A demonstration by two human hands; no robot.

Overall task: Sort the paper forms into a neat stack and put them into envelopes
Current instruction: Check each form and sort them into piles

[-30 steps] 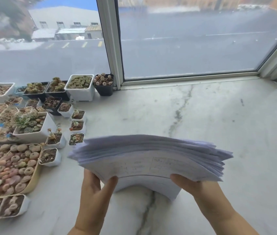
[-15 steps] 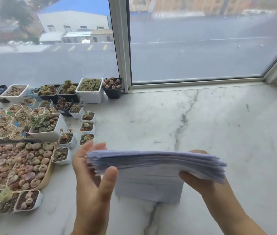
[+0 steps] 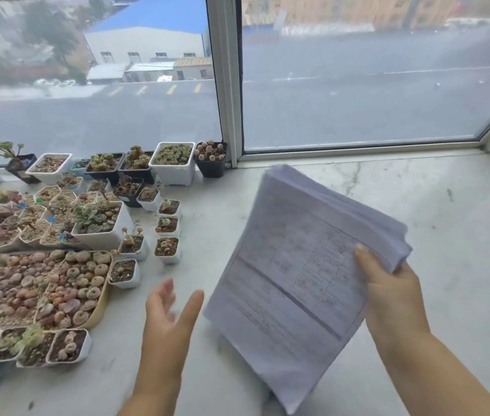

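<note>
Forms (image 3: pixel 294 274) gripped by right hand (image 3: pixel 388 292); printed text blurred, unreadable

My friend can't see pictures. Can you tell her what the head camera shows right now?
A person's right hand grips a thick stack of paper forms, tilted up above a pale marble sill. The left hand hovers open beside the stack, not touching it. Many small succulent pots crowd the left side below a window.

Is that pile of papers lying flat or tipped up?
Tipped up. The pile of papers slants with its printed face toward the camera, gripped at one edge by the right hand; the left hand is off it.
</note>
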